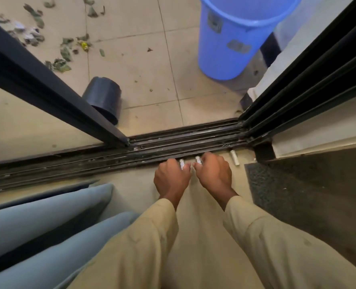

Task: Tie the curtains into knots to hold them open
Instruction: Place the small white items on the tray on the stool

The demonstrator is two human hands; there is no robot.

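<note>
Hands, left hand and right hand, pinch white pieces

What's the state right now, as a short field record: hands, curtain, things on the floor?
left hand: grips left cylinder, small, white
right hand: grips right cylinder, same kind
loose cylinder: on floor beside door track, right of hands
curtain: lower left, untouched, no knot visible
blue bucket: upright beyond track
black pot: tilted beyond track

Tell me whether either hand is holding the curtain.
No: the left hand and right hand each grip a white tube, apart from the curtain.
</note>
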